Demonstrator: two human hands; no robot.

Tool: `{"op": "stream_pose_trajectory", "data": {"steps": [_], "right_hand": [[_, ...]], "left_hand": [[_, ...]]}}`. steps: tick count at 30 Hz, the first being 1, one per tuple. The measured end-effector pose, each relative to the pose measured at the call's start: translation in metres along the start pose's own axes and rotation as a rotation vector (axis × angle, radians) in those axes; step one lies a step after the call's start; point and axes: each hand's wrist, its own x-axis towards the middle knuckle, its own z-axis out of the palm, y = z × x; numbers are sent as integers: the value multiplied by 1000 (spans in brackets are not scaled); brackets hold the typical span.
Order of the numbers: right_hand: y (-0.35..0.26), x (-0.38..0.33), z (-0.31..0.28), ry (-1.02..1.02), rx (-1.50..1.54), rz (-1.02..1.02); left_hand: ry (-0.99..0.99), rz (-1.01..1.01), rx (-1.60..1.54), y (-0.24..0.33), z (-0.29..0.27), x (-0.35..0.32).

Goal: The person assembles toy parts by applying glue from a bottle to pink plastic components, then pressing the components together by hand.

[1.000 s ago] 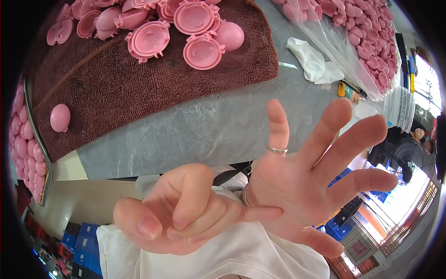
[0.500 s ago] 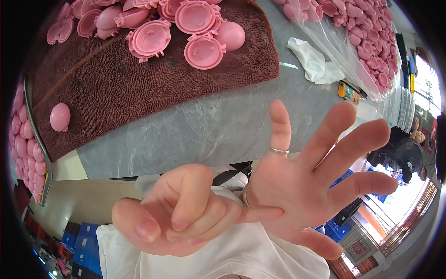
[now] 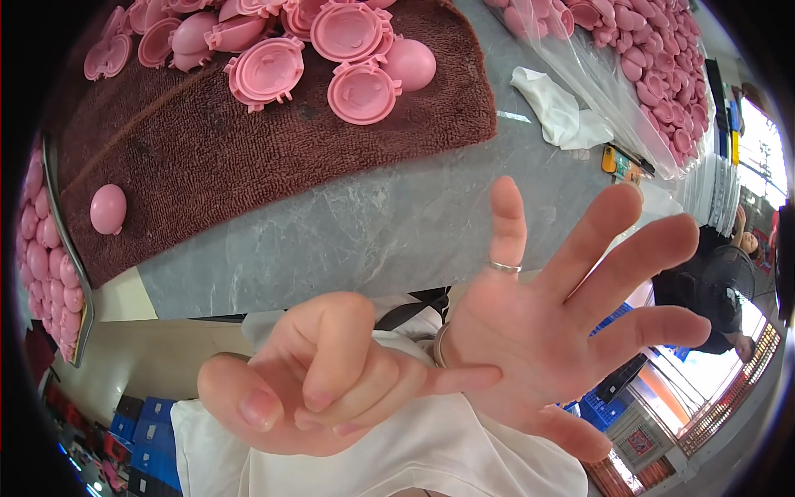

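Note:
My right hand (image 3: 538, 340) is held palm up with its fingers spread, holding nothing. A silver ring (image 3: 503, 267) sits on its little finger. Beside it, my left hand (image 3: 310, 377) is mostly curled in, thumb bent out to the left, with nothing visible in it. One finger of the left hand stretches right and its tip touches the right palm. Both hands are in front of the grey table's near edge. Beyond them, a brown towel (image 3: 273, 157) bears several open pink round cases (image 3: 363, 91) and one closed pink egg-shaped case (image 3: 108, 209).
A tray (image 3: 62, 257) of pink cases stands at the far left. At the back right lies a clear plastic bag (image 3: 654, 91) full of pink pieces, with a white cloth (image 3: 555, 108) beside it. Another person (image 3: 712, 282) is in the right background. Blue crates (image 3: 157, 439) stand lower left.
My right hand's little finger and neighbouring fingers have shifted slightly right. The left hand stays nearly still, its finger on the right palm. The background person has moved.

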Motion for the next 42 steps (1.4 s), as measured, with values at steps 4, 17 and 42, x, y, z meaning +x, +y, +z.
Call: {"op": "stream_pose_trajectory", "data": {"steps": [4, 17, 42], "right_hand": [[-2, -4, 5, 44, -30, 18], [-2, -2, -2, -7, 6, 22], [-2, 0, 6, 81, 12, -50]], "left_hand": [[24, 38, 22, 1, 2, -5], [64, 16, -27, 4, 4, -3], [52, -19, -77, 4, 4, 1]]}}
